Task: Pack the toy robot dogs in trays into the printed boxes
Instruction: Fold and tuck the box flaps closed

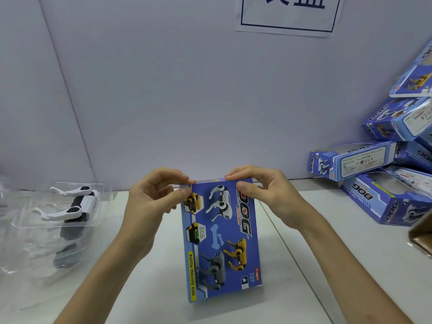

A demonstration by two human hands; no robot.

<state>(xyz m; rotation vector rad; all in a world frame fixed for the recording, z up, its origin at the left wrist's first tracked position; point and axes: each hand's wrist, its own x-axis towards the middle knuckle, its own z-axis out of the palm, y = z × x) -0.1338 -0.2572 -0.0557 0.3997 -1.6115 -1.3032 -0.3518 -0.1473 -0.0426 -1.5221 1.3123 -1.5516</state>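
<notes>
A printed box [222,242] is being held upright at the middle of the table [327,265], with its picture side facing the camera. Its upper left corner is being pinched between the curled thumb and fingers of the left hand [149,202], and its upper right corner is being pinched likewise by the right hand [264,195]. A white toy robot dog [72,204] is being kept in a clear tray [46,242] well to the left. Further boxes [385,164] are being kept piled at the right.
</notes>
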